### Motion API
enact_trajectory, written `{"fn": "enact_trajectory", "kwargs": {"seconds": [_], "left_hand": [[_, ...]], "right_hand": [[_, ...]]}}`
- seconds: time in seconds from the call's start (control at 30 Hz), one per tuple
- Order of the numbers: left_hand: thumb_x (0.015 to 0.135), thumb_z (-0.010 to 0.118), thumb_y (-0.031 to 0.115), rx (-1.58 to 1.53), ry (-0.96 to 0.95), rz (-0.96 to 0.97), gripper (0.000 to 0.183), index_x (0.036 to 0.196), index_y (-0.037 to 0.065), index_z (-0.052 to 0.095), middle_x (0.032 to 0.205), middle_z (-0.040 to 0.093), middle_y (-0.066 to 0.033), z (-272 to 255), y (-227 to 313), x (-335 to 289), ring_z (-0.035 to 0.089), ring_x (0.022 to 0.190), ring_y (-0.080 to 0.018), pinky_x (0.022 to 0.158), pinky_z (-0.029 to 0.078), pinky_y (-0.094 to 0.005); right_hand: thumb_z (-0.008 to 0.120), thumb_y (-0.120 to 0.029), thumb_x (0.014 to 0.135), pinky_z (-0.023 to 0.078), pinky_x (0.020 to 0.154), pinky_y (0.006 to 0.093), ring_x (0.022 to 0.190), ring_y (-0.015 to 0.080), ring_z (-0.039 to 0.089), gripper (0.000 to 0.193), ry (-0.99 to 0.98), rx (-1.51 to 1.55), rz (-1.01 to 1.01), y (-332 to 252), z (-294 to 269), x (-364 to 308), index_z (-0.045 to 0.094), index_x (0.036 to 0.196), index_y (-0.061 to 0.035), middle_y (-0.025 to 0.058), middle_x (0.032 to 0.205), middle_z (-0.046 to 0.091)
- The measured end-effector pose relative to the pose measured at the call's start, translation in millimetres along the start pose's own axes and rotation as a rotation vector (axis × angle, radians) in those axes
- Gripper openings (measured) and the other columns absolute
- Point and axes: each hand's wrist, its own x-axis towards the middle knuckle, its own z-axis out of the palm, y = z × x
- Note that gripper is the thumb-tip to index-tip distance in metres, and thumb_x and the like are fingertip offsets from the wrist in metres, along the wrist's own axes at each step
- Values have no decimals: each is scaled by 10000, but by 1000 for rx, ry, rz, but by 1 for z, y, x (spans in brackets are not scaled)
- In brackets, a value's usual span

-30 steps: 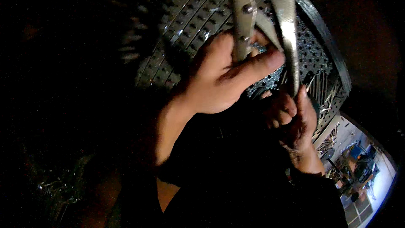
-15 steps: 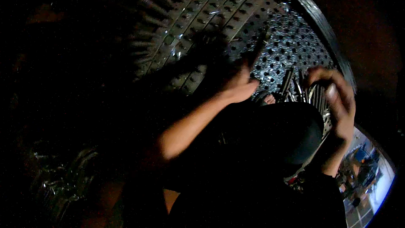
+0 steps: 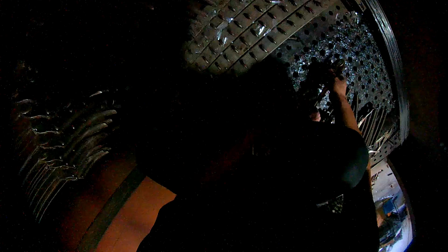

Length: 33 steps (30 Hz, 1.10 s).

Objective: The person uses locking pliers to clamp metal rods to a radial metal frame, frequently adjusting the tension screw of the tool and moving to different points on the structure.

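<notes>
My right hand point(image 3: 339, 85) reaches down to a perforated metal plate point(image 3: 371, 72) strewn with small shiny fragments. Its fingers look closed, at or around a small dark object point(image 3: 338, 66) whose kind I cannot make out. Deep shadow covers the plate just left of that hand. My left hand cannot be seen in the darkness. Several thin metal bars point(image 3: 373, 123) lie beside my right forearm, at the lower edge of the plate.
Rows of short pegs stand on a curved metal wall point(image 3: 261, 25) at the top. A thick metal rim point(image 3: 389, 46) bounds the plate on the right. Curved metal ridges point(image 3: 88, 130) show at the left. My bent knee point(image 3: 352, 158) and part of a foot point(image 3: 316, 115) are near the plate.
My right hand has moved from above the bars, up and left to the plate, and its fingers have closed. My left hand has gone from sight into shadow. The view has shifted.
</notes>
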Motion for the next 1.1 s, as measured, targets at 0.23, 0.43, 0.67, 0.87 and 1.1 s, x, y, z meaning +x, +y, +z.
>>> {"fn": "enact_trajectory", "kwargs": {"seconds": [0.23, 0.43, 0.67, 0.87, 1.1], "left_hand": [[864, 695, 221, -86, 156, -225, 831, 1484, -55, 215, 1466, 370, -235, -12, -63, -26, 397, 1338, -348, 1126, 320, -422], [843, 735, 221, -196, 216, -261, 837, 1461, -52, 241, 1422, 409, -232, -4, -65, -38, 429, 1303, -339, 1101, 348, -427], [817, 781, 220, -371, 249, -196, 845, 1434, -48, 271, 1370, 454, -229, 2, -47, -42, 466, 1262, -329, 1071, 381, -432], [795, 821, 220, -692, 441, -61, 851, 1412, -45, 296, 1326, 493, -225, -13, -17, -42, 497, 1226, -321, 1046, 410, -436], [791, 851, 115, -958, 501, 250, 775, 1355, -8, 335, 1172, 509, -126, -88, 81, -43, 526, 1071, -220, 923, 486, -362]], "right_hand": [[715, -310, 878, 518, 681, 421, 734, 333, 662, 375, 261, 135, 194, 48, -16, 41, 696, 1033, 30, 173, 856, 706], [730, -250, 889, 482, 949, 384, 1069, 293, 630, 568, 301, 496, 128, -19, -53, -5, 532, 1353, 12, 171, 1204, 649], [539, 5, 955, 427, 1063, 338, 1214, 198, 570, 327, -220, 695, -246, -206, -83, -100, 591, 1277, 0, 100, 1287, 625], [571, -139, 990, 420, 1055, 341, 1214, 197, 559, 394, -865, 936, -311, -226, -143, -150, 558, 1367, -24, 100, 1284, 623], [588, -231, 1014, 422, 1041, 334, 1191, 190, 565, 451, -640, 874, -299, -269, -168, -158, 532, 1415, -32, 105, 1268, 634]]}}
